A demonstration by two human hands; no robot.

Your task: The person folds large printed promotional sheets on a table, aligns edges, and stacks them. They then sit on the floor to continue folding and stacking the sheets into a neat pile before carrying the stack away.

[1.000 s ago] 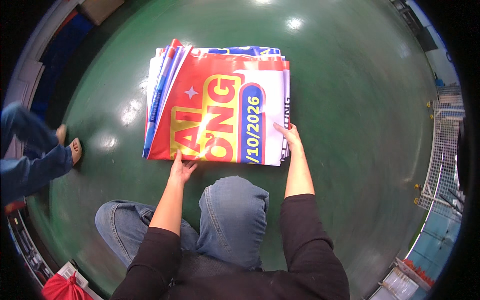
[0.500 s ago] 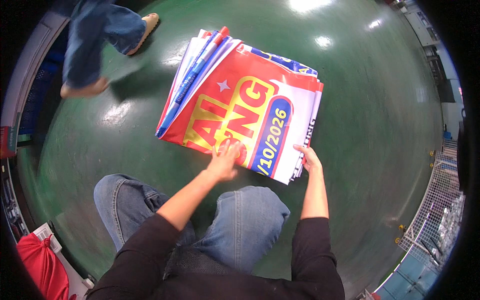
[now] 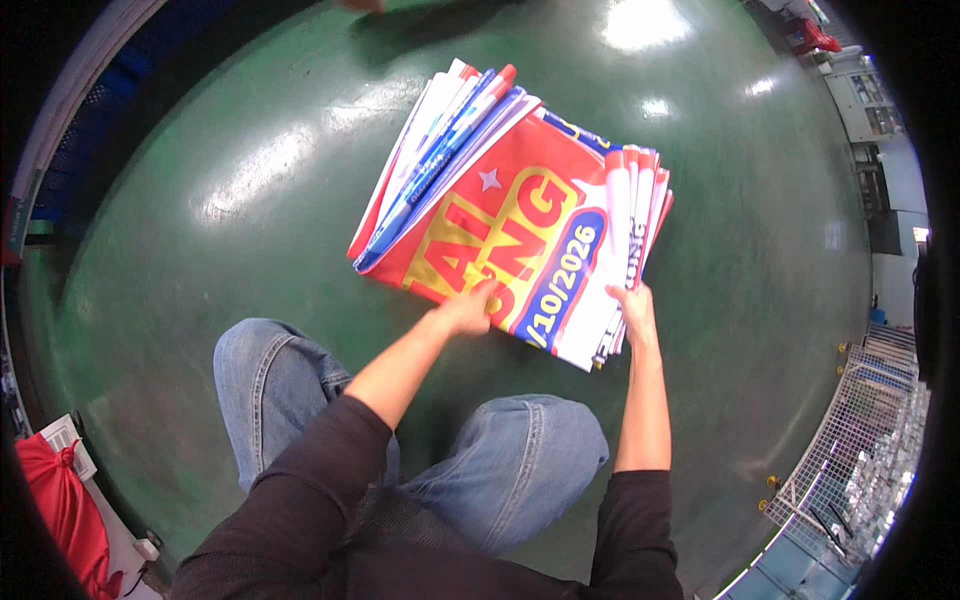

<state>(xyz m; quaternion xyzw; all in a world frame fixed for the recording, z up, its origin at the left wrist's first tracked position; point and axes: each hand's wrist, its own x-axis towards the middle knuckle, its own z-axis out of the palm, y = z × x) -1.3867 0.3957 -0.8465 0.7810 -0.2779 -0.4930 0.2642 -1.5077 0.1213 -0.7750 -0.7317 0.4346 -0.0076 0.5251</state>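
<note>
A folded vinyl banner [image 3: 500, 215] in red, yellow, blue and white lies in a thick layered stack on the floor in front of my knees. Its folds fan up along the left side, and loose layers lift at the right. My left hand [image 3: 468, 310] is closed on the near edge, thumb on top and the other fingers hidden underneath. At the right edge, my right hand [image 3: 636, 308] pinches the folded layers, with its thumb on the upper face.
Glossy green floor [image 3: 300, 220] surrounds the banner. A wire mesh cart [image 3: 835, 440] with small casters stands at the right. Red cloth [image 3: 65, 510] hangs at the lower left. Part of another person's foot [image 3: 362, 5] shows at the top edge.
My left hand has come down from above the banner and closed on its near edge. Layers at the right edge now curl up. The other person has walked almost out of view.
</note>
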